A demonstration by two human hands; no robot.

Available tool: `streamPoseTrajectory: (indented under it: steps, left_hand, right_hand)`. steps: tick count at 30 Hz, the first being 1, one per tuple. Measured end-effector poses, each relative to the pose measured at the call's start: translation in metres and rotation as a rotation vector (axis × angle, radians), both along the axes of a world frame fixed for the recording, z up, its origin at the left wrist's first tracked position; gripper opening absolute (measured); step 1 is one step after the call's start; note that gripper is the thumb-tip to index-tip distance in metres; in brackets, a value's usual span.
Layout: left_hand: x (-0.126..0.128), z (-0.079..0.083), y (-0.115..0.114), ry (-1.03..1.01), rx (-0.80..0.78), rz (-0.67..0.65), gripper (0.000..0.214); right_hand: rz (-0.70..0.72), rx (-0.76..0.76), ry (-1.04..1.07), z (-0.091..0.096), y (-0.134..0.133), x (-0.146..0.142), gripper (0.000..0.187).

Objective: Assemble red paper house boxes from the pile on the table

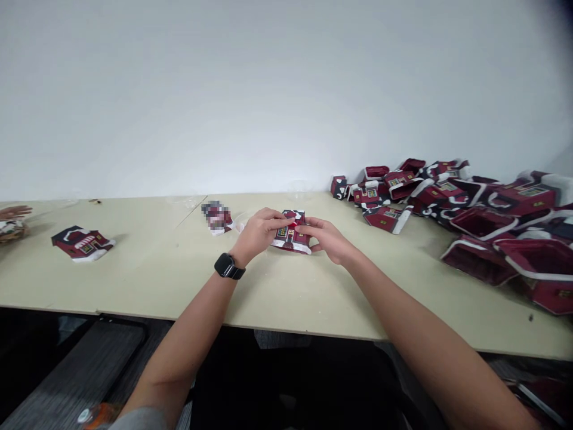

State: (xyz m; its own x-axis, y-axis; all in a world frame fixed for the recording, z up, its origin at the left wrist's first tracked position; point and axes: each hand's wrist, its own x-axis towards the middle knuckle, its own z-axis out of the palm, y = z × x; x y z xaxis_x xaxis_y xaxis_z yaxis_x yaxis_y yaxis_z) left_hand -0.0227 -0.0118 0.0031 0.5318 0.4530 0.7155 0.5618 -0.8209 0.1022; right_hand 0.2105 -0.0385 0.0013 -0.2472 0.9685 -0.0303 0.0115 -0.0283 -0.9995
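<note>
House-shaped box on the counter, roof toward 12 o'clock, base-to-roof axis 6–12. Left hand pinches its 9 o'clock edge, right hand its 3 o'clock edge.

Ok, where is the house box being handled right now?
Head view, centre of the table: the house box sits between the left hand and right hand, which both hold it. The box pile lies to its right.

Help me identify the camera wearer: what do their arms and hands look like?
Both forearms are bare; the left hand and right hand wear no gloves. A black rectangular smartwatch on a black band circles the left wrist. A grey sleeve edge shows near the left elbow.
</note>
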Motion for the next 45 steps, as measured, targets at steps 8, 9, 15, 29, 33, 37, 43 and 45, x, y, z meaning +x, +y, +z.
streamPoseTrajectory:
  steps: [8,9,15,29,33,37,43,45]
  left_hand:
    - [0.000,0.004,-0.003,-0.087,-0.077,0.032,0.036]
    - [0.001,0.005,-0.004,-0.103,-0.092,0.032,0.033]
    - [0.007,0.008,-0.011,-0.157,-0.194,0.042,0.025]
    - [0.008,0.009,-0.010,-0.192,-0.275,0.054,0.024]
    - [0.006,0.008,-0.009,-0.197,-0.280,0.047,0.024]
    - [0.005,0.008,-0.009,-0.205,-0.289,0.026,0.026]
    - [0.002,0.008,-0.007,-0.160,-0.272,-0.022,0.034]
    - [0.002,0.007,-0.006,-0.142,-0.257,-0.028,0.036]
  right_hand:
    - [0.081,-0.002,0.026,-0.009,0.007,0.005,0.049]
    - [0.090,-0.001,0.024,-0.009,0.007,0.005,0.050]
    - [0.093,-0.005,0.022,-0.010,0.006,0.003,0.058]
    - [0.094,-0.020,0.006,-0.011,0.007,0.004,0.060]
    - [0.098,-0.032,0.019,-0.010,0.008,0.003,0.060]
    - [0.086,-0.037,0.017,-0.009,0.007,0.003,0.057]
    - [0.063,-0.041,0.011,-0.009,0.008,0.003,0.053]
    - [0.058,-0.042,0.013,-0.010,0.008,0.003,0.052]
